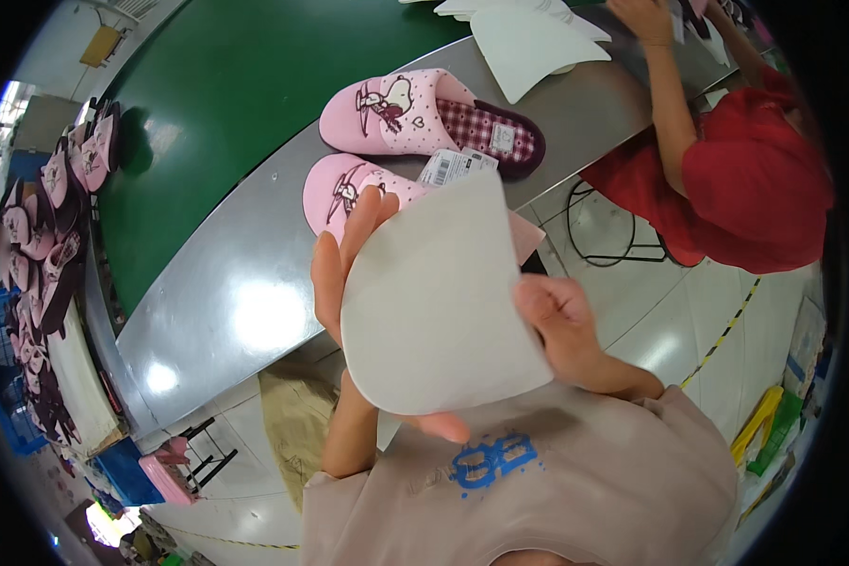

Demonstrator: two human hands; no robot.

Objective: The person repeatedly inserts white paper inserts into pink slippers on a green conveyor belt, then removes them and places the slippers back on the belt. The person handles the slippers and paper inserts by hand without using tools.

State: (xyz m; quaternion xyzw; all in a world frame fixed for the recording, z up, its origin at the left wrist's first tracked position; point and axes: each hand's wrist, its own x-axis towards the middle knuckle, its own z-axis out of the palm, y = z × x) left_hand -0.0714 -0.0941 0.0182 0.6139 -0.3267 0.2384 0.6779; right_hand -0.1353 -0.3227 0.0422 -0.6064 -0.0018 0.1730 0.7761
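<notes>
In front of my chest I hold a white, curved card sheet (443, 302) with rounded corners at its lower left. My left hand (328, 278) supports it from behind, its fingers showing past the left edge and a digit at the bottom edge. My right hand (566, 330) grips the right edge with the thumb in front. Beyond the sheet, on the metal table edge, lies a pink slipper (396, 113) with a cartoon dog print and a checked insole. A second pink slipper (335, 193) beside it is partly hidden by the sheet and my fingers. A white paper tag (457, 166) rests against them.
More white card sheets (528, 47) lie at the far right of the metal ledge (226, 292), beside a green surface (226, 85). At right sits a co-worker in red (755, 179), an arm over the table. A rack of slippers (57, 179) stands at left, near a blue crate (5, 377).
</notes>
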